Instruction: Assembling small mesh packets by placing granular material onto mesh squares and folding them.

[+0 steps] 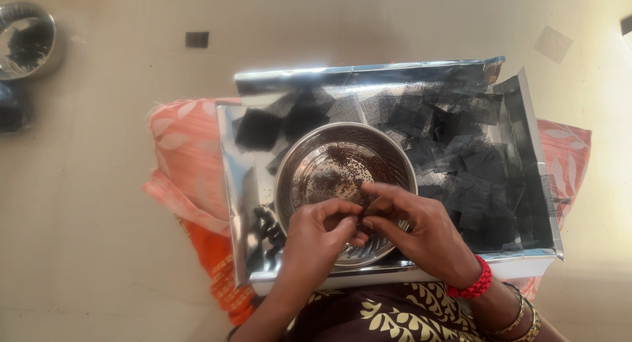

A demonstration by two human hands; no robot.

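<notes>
Steel bowl (329, 164) of dark seeds — left hand (319, 240) and right hand (421, 230) pinched together over it, fingers curled; what they pinched could not be made out.

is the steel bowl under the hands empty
No, the steel bowl holds a scatter of small dark seeds on its bottom, just above where the left hand and right hand meet.

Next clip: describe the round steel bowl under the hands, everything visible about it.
The round shiny steel bowl sits upright on a silver foil-lined tray, among black mesh squares. Its inside is ringed and reflective, with a thin scatter of tiny dark seeds on the bottom. The left hand and right hand meet over its near rim, hiding that edge; fingertips pinch something small and dark above it.
</notes>
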